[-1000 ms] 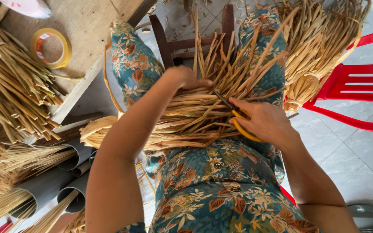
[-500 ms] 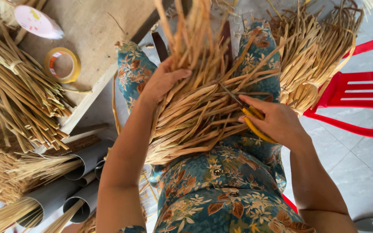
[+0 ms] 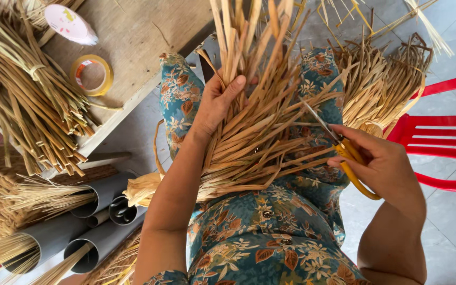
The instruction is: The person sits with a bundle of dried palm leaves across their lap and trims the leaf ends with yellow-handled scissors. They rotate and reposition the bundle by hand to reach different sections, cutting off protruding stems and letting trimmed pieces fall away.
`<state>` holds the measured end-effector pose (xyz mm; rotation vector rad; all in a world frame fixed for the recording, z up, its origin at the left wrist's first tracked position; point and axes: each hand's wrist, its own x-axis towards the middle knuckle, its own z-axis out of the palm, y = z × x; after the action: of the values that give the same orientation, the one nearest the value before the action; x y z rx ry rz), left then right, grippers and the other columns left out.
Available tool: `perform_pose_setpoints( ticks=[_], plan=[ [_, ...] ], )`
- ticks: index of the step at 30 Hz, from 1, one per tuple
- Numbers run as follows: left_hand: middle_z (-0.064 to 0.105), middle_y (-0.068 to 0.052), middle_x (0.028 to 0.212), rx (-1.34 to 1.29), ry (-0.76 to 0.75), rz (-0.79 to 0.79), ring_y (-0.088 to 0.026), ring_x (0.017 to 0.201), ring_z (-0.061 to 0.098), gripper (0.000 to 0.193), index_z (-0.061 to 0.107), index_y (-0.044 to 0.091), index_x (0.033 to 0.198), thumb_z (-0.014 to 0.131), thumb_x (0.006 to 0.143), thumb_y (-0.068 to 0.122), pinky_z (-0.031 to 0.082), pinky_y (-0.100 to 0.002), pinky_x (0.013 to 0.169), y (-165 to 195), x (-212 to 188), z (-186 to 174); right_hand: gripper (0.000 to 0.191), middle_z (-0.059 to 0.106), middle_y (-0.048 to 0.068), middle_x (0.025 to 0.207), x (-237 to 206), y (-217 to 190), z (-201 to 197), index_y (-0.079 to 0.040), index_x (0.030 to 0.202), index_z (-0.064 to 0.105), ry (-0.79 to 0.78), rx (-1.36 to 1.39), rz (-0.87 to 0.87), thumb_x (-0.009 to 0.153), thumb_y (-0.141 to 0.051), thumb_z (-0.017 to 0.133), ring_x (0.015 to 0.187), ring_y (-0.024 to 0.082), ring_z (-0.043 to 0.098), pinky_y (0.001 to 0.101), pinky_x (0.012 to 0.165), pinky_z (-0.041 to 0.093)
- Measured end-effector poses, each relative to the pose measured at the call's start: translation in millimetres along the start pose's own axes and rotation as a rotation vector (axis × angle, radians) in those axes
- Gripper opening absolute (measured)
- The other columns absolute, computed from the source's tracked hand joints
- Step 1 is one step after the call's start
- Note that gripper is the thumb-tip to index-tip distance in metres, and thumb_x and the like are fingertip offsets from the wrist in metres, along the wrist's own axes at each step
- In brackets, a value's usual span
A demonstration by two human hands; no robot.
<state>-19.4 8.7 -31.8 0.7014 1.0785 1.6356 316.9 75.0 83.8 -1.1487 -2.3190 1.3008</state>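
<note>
Bundle of dry straw strips (image 3: 259, 132) had swung upright since the earlier frame, fanned over the lap. Left hand (image 3: 217, 103) was wrapped tight around its flat, fibrous stalks. Right hand (image 3: 381, 158) was closed on yellow-handled scissors (image 3: 339, 148), thin metal blades open at the strips' right edge.

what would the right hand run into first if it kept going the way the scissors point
Probably the bundle of dried straw strips gripped by the left hand. The right hand aims its yellow-handled scissors up-left, blade tips right at the splayed strips, though depth is unclear.
</note>
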Motion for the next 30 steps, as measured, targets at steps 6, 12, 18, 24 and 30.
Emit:
perform_pose_setpoints(
  ticks=[6,12,18,24,30],
  plan=[
    [0.072,-0.009,0.121,0.042,-0.074,0.020,-0.012,0.101,0.067,0.051,0.055,0.002,0.140,0.064,0.103,0.037,0.059,-0.029,0.080,6.2,-4.8,6.0,0.073,0.057,-0.001,0.087,26.7,-1.8,37.2,-0.008,0.138,0.066,0.097,0.028,-0.168,0.071,-0.026,0.091,0.072,0.006,0.051,0.0203,0.062,0.044],
    [0.074,-0.011,0.115,0.003,-0.062,-0.040,-0.012,0.082,0.066,0.059,0.057,0.001,0.139,0.048,0.107,0.049,0.057,-0.028,0.076,11.5,-9.4,6.8,0.067,0.061,0.001,0.093,64.6,-10.3,60.4,-0.006,0.136,0.065,0.109,0.090,-0.125,0.077,-0.025,0.091,0.077,0.006,0.052,0.0217,0.068,0.047],
    [0.074,-0.010,0.112,-0.009,-0.036,-0.083,-0.011,0.081,0.066,0.059,0.061,0.000,0.135,0.048,0.107,0.050,0.057,-0.026,0.073,13.1,-12.6,13.9,0.065,0.065,0.002,0.098,79.7,-13.4,69.4,-0.005,0.135,0.064,0.084,0.041,-0.142,0.078,-0.025,0.091,0.078,0.007,0.055,0.0233,0.069,0.049],
    [0.073,-0.008,0.112,-0.036,-0.030,-0.088,-0.010,0.085,0.065,0.055,0.061,-0.001,0.135,0.056,0.106,0.045,0.058,-0.025,0.074,16.8,-15.1,19.2,0.063,0.066,0.002,0.100,80.7,-12.2,73.9,-0.004,0.135,0.065,0.071,0.075,-0.214,0.081,-0.025,0.090,0.082,0.007,0.060,0.0234,0.070,0.051],
    [0.075,-0.009,0.108,-0.006,-0.025,-0.055,-0.010,0.084,0.068,0.054,0.063,-0.001,0.131,0.053,0.105,0.045,0.059,-0.026,0.072,9.2,-10.9,13.9,0.063,0.061,0.001,0.091,72.5,-22.1,74.7,-0.004,0.134,0.066,0.101,0.014,-0.269,0.078,-0.023,0.091,0.073,0.008,0.055,0.0249,0.064,0.048]
  ],
)
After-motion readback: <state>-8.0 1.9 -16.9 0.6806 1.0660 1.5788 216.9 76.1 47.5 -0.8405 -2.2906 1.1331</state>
